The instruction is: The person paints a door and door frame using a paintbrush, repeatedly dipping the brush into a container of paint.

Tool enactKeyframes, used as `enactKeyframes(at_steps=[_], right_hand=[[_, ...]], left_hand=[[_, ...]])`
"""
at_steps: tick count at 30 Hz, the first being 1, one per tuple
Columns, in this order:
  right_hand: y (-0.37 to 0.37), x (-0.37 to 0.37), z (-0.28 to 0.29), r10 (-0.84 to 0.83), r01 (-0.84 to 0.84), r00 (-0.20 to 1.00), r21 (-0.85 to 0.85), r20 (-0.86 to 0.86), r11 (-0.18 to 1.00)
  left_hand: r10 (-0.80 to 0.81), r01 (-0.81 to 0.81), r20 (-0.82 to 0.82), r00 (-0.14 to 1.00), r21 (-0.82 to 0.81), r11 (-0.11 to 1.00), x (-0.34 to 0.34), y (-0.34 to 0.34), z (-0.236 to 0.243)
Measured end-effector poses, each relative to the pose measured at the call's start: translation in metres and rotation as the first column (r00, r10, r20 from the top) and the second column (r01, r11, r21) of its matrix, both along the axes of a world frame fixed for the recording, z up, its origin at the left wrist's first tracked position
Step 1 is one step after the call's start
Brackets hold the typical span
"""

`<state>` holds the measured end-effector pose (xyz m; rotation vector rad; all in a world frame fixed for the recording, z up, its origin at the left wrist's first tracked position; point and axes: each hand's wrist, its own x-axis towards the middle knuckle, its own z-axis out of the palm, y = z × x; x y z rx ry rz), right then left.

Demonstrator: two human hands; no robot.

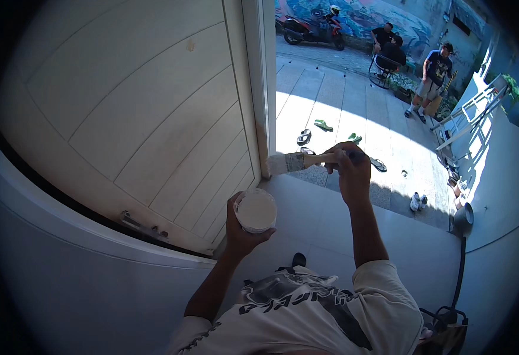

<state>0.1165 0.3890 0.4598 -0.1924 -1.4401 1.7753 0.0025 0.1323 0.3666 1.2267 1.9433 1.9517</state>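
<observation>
My left hand [243, 232] is wrapped round a small round tub of off-white paint [257, 211], held upright in front of me. The paint's pale surface shows inside the rim. In my right hand [352, 167] is a paintbrush [311, 160], gripped by its light wooden handle and pointing left. Its white-coated bristles are at the lower part of the white door frame [262, 112]; whether they touch it I cannot tell. Left of the frame stands a cream panelled door [170, 124] with brownish stains.
A metal bolt [142, 225] sits on the door's lower part. Past the doorway, sandals [323, 125] and white shoes [418, 202] lie on the paving. Several people are outside, one standing [434, 77]. A motorbike [314, 29] is parked by a painted wall. A white metal rack [472, 112] leans at right.
</observation>
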Motion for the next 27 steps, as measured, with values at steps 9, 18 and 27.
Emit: enactKeyframes(at_steps=[9,18,27], right_hand=[[0.081,0.051,0.021,-0.090,0.080,0.991,0.107,0.100,0.991],[0.102,0.049,0.080,-0.006,-0.146,0.968,0.585,0.249,0.798],[0.086,0.020,0.081,0.023,-0.419,0.877,0.739,0.481,0.528]], left_hand=[[-0.083,0.087,-0.041,0.996,0.084,0.993,0.018,0.108,-0.004],[-0.050,0.057,-0.110,0.993,0.061,0.997,0.027,0.158,-0.015],[0.004,-0.006,-0.210,0.978,-0.008,1.000,0.017,0.164,-0.015]])
